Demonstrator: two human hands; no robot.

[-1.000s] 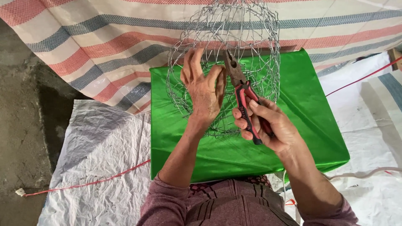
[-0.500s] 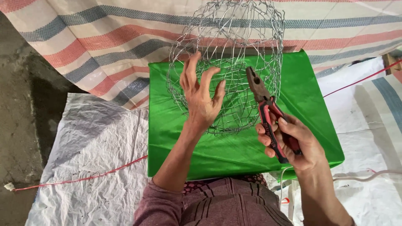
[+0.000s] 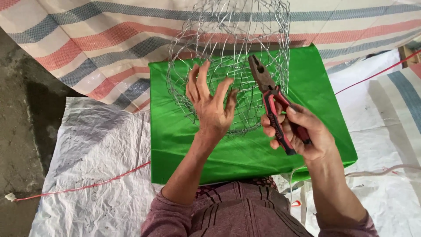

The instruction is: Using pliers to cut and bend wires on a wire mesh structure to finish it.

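**Hands draw back from a wire-mesh basket, pliers lifted clear**

Seen from above, a person sits with a bright green cloth-covered board (image 3: 245, 149) across the lap. On it stands a rounded basket of thin silver wire mesh (image 3: 228, 66), its open weave rising toward the top of the view, with the green surface showing through the gaps.

The left hand (image 3: 210, 103) is raised in front of the basket's lower wall, fingers spread wide and slightly curled, holding nothing. Half a second ago its fingertips were laid against the mesh; a second ago the hand was closed around the wire. Now it looks to have loosened off, though whether any fingertip touches the wire cannot be told.

The right hand (image 3: 296, 131) is wrapped firmly around the red-and-black handles of a pair of pliers (image 3: 272, 103). The steel nose points up and to the left, overlapping the basket's right side. A second ago the pliers sat close beside the left hand at the wire; they have since moved right and away from it. Judging by this, one twist or grip on the wire is finished and the hands are between holds.

A striped tarpaulin (image 3: 87, 48) lies behind, white woven sacking (image 3: 92, 149) beneath, and a red cord (image 3: 87, 186) trails across it.
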